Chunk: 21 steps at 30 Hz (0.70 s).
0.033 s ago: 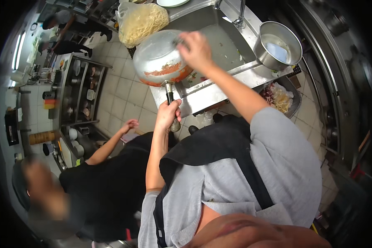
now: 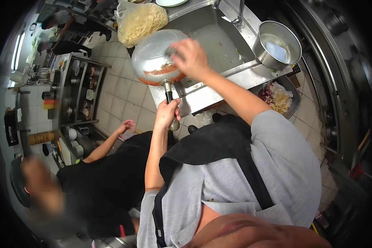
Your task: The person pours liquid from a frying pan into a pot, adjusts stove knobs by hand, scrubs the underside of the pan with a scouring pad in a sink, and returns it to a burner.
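Observation:
A frying pan (image 2: 153,51) is held bottom up over the near left corner of the sink (image 2: 252,63). Its silvery underside carries reddish-brown smears near the handle side. My left hand (image 2: 168,113) is wrapped round the pan's black handle (image 2: 169,96). Pressed to the pan's underside is my right hand (image 2: 191,58), slightly blurred, its fingers closed over a dark scouring pad (image 2: 172,53). The fingers hide most of the pad, so its exact kind is hard to make out.
A plastic bag of noodles (image 2: 140,22) stands beyond the pan. At the sink's right is a metal pot (image 2: 279,45) with a pale blue cloth or sponge inside. Below it sits a waste bin (image 2: 294,105). A co-worker in black (image 2: 107,177) is close at my left.
My right hand has shifted left and slightly down across the pan's underside with the pad. My left hand keeps its hold on the handle; the pan has barely moved.

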{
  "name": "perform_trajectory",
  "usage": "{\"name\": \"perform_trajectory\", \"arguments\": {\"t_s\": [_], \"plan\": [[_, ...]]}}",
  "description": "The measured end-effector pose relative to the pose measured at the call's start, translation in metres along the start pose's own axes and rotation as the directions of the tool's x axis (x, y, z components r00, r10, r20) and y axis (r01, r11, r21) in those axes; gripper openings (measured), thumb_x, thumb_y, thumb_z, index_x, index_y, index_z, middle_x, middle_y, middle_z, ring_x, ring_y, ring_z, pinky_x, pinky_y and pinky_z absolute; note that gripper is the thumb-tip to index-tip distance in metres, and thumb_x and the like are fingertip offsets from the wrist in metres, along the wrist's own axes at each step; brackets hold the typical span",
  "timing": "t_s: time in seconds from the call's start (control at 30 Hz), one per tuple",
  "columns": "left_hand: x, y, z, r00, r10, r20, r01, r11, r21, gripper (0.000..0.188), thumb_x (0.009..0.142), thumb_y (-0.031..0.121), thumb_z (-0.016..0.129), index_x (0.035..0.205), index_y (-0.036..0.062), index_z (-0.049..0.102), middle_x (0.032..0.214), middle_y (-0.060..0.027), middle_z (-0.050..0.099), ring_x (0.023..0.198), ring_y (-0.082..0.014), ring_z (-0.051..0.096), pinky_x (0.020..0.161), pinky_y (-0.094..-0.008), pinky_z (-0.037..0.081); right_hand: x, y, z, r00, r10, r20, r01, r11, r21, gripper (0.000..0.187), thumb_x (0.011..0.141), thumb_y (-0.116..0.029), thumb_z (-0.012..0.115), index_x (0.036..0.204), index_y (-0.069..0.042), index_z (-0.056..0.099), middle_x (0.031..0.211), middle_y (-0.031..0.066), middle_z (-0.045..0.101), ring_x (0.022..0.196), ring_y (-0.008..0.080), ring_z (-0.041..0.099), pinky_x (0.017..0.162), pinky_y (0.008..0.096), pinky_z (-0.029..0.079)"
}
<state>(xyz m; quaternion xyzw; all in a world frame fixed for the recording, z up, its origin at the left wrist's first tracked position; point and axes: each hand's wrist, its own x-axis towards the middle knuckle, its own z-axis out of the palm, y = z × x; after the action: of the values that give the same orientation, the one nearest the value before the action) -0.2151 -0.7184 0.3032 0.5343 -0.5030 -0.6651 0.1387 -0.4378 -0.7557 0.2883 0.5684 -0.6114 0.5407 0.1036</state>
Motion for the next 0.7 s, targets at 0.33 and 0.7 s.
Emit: {"name": "perform_trajectory", "arguments": {"t_s": [0.33, 0.7], "plan": [[0.009, 0.006, 0.013, 0.999, 0.0, 0.048, 0.003, 0.998, -0.061, 0.021, 0.095, 0.022, 0.061, 0.083, 0.005, 0.055, 0.059, -0.0007, 0.052, 0.045, -0.0118, 0.05, 0.044, -0.0277, 0.042, -0.014, -0.023, -0.014, 0.976, -0.118, 0.181, 0.111, 0.993, 0.045, 0.036, 0.081, -0.027, 0.074, 0.116, -0.02, 0.068, 0.108, 0.0058, 0.061, 0.104, 0.0283, 0.058, 0.09, 0.0421, 0.049], [-0.018, -0.014, -0.007, 1.0, 0.018, 0.004, -0.019, 0.98, 0.199, 0.022, 0.093, 0.018, 0.063, 0.08, 0.0024, 0.055, 0.056, -0.0016, 0.052, 0.042, -0.0125, 0.049, 0.044, -0.0285, 0.042, 0.015, 0.039, 0.005, 0.936, 0.343, 0.079, -0.344, 0.939, 0.009, 0.037, 0.083, -0.032, 0.072, 0.118, -0.018, 0.069, 0.11, 0.0121, 0.063, 0.109, 0.0342, 0.061, 0.094, 0.0463, 0.05]]}}
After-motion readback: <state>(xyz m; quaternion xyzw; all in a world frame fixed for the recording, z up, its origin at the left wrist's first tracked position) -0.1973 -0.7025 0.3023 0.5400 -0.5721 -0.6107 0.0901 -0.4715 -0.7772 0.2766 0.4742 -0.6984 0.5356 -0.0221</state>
